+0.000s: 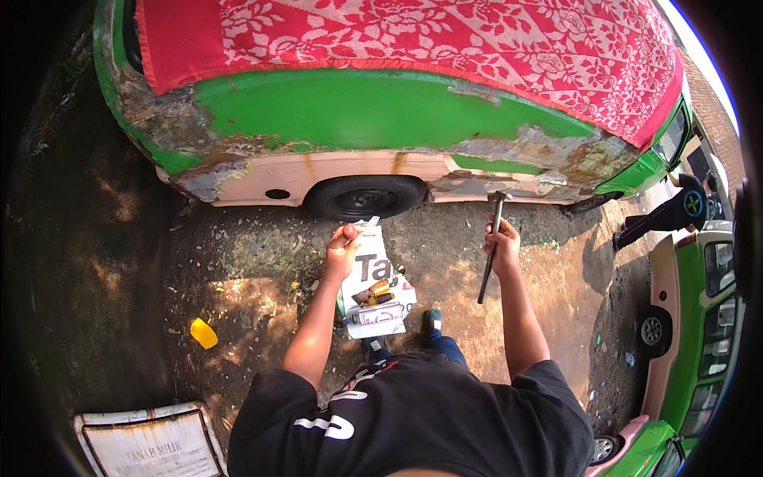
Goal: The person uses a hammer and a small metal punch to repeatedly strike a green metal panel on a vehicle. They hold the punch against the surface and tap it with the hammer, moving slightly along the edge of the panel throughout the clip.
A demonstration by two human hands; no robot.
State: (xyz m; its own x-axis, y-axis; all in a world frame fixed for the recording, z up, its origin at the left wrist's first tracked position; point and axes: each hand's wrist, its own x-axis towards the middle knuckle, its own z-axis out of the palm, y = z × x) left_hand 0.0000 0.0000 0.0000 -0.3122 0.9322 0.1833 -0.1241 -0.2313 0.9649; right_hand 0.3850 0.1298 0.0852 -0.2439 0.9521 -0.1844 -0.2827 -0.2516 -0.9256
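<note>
My right hand (503, 245) is wrapped round the long dark handle of a hammer (489, 274). Its head points up toward the van's lower side panel. To the left, my left hand (342, 253) is raised with the fingers curled closed; I cannot make out what, if anything, is in them. Ahead of both hands stands a green and pale pink van (318, 111) with bare, rusty and scraped patches along its side. Its dark rear wheel (366, 197) is just beyond my left hand.
A red flowered cloth (445, 36) covers the van's upper part. By my feet, a printed white sheet (381, 274) bears yellow-handled tools (375, 292) and a can (377, 315). A yellow piece (203, 333) lies left, near a white sign board (151, 445). Another van (675, 334) and a person (675, 208) are right.
</note>
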